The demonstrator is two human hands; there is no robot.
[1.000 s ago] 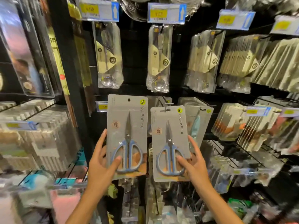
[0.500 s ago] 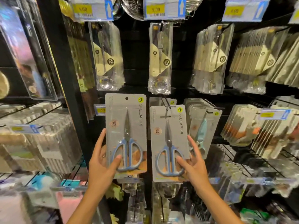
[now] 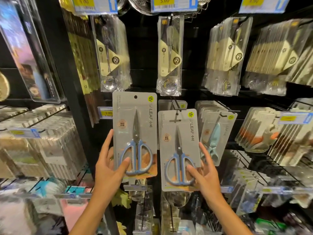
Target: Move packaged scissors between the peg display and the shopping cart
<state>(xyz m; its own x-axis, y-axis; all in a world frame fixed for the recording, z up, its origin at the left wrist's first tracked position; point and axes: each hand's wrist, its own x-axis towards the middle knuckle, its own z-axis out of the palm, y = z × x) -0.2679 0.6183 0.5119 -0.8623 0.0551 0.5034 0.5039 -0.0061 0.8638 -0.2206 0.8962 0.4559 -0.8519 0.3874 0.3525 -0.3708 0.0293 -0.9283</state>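
Two carded packs of blue-handled scissors are sitting in front of the peg display, one in each hand. The left pack (image 3: 134,133) is being held clear of any peg: its round hang hole at the top is showing open and unthreaded, and the card is standing upright, slightly higher than its neighbour. The left hand (image 3: 108,165) is clamping it, thumb pressed across the handle loops on the front and fingers running up the card's left edge and behind. The right pack (image 3: 178,150) is hanging, or nearly hanging, at the front of a peg (image 3: 177,106), whose black wire is passing through the slot at the card's top, with more of the same cards stacked behind it. The right hand (image 3: 205,173) is gripping this pack low down, thumb on the handle loops and fingers spread along the right edge. Further right, a row of packs with pale teal scissors (image 3: 216,138) is filling the next peg, and packaged spoons are hanging on the row above. No shopping cart is showing in this view. My reading is that the step in hand is at the peg itself, though whether the packs are coming off or going back on cannot be told. Either way, the next move is calling for keeping the right card's slot level with the wire while sliding it along, and keeping the left pack from tilting.
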